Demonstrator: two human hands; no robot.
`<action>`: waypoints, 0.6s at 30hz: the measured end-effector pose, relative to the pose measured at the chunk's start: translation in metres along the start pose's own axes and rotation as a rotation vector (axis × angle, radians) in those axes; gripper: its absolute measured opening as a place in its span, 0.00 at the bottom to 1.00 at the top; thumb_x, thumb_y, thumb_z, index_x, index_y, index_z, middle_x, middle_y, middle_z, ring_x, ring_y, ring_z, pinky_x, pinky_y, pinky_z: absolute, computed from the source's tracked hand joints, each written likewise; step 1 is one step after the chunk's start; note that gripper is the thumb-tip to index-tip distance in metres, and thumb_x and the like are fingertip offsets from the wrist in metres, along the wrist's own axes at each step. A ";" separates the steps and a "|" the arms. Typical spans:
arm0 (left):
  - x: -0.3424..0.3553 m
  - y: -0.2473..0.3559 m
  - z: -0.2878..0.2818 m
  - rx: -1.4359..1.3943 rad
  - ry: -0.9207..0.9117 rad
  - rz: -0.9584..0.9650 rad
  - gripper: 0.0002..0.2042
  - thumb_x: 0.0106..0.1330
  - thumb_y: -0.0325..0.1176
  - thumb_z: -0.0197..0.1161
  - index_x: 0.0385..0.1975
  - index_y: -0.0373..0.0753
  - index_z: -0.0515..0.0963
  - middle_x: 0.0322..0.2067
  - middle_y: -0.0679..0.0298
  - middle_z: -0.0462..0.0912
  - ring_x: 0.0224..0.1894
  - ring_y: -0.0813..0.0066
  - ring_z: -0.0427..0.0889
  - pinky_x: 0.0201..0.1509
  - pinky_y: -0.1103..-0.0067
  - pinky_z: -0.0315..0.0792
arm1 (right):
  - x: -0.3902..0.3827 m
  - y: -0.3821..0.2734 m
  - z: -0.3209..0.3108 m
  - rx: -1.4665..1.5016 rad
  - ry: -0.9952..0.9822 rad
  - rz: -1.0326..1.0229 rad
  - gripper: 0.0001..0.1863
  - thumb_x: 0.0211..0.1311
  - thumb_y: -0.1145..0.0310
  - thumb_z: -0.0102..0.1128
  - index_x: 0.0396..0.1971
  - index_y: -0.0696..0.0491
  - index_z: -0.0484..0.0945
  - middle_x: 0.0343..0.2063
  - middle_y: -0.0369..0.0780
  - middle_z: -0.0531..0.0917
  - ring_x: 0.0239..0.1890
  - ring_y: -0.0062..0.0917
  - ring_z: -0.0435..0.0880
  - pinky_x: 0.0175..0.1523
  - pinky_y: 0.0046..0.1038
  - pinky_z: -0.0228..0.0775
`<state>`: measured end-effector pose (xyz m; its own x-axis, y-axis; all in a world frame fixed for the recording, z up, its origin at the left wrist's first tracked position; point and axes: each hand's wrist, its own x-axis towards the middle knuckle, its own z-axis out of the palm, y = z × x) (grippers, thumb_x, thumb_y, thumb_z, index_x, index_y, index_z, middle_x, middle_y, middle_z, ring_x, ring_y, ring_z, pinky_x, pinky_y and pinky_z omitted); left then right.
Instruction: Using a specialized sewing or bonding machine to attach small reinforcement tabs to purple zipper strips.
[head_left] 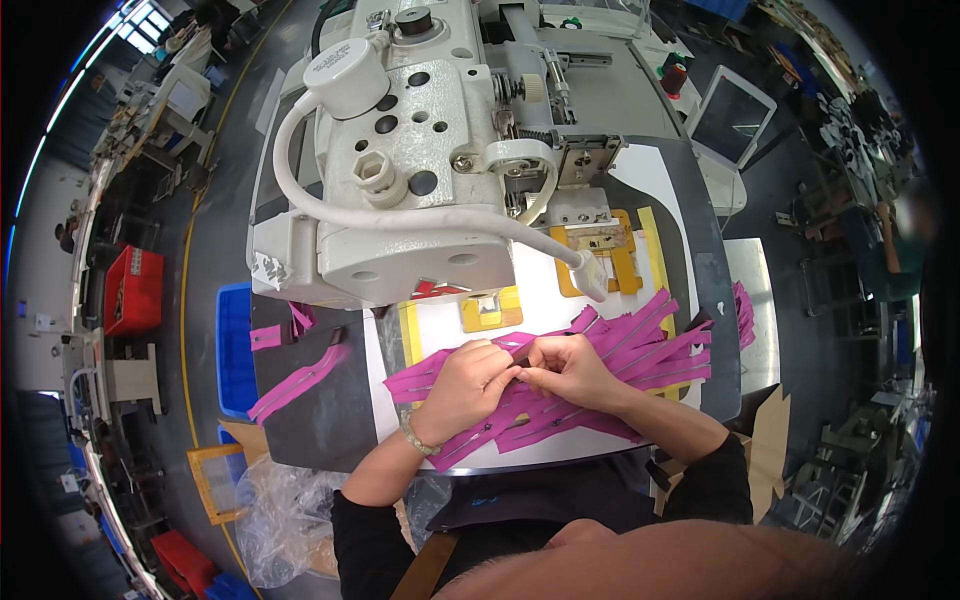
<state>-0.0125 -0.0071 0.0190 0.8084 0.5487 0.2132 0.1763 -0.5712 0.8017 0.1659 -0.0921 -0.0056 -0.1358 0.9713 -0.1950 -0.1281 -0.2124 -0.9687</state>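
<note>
Grey surface (308, 432) before white sewing machine (425, 245): left grip (474, 380), right grip (566, 368) pinching (seemingly) magenta zippers (550, 410), whose crowding could cause tangles.

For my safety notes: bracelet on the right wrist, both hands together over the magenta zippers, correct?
No, the head view shows the bracelet on the left wrist. The left hand and right hand are indeed together over the magenta zippers.

— What's at the frame's centre?
— Left hand (466, 384) and right hand (568, 372), pinching a small dark piece (523, 364) over magenta zipper strips (550, 425).
— Upper middle?
— White sewing machine (430, 170); a red bin (140, 290) stands far left.
</note>
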 end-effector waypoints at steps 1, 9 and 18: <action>0.000 0.000 0.000 0.061 0.010 0.061 0.06 0.56 0.25 0.62 0.21 0.34 0.71 0.19 0.59 0.69 0.24 0.61 0.69 0.32 0.71 0.65 | 0.000 -0.001 0.000 -0.001 0.001 0.000 0.10 0.62 0.73 0.61 0.23 0.58 0.72 0.16 0.29 0.74 0.18 0.07 0.70 0.21 0.15 0.58; -0.001 0.005 0.003 0.321 0.058 0.247 0.07 0.50 0.24 0.63 0.21 0.37 0.69 0.20 0.61 0.64 0.25 0.63 0.66 0.32 0.71 0.63 | 0.000 0.004 0.000 -0.009 0.022 -0.009 0.09 0.61 0.74 0.62 0.24 0.59 0.74 0.16 0.30 0.74 0.19 0.08 0.71 0.22 0.15 0.59; -0.001 -0.005 0.000 0.046 0.036 0.063 0.08 0.59 0.28 0.60 0.23 0.34 0.69 0.21 0.57 0.69 0.25 0.59 0.69 0.33 0.71 0.65 | 0.002 -0.002 -0.001 0.060 0.001 0.030 0.09 0.61 0.72 0.62 0.23 0.57 0.73 0.17 0.32 0.77 0.19 0.10 0.74 0.23 0.15 0.64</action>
<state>-0.0142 -0.0047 0.0143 0.7983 0.5318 0.2827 0.1518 -0.6319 0.7600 0.1670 -0.0898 -0.0041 -0.1392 0.9646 -0.2239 -0.1824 -0.2472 -0.9516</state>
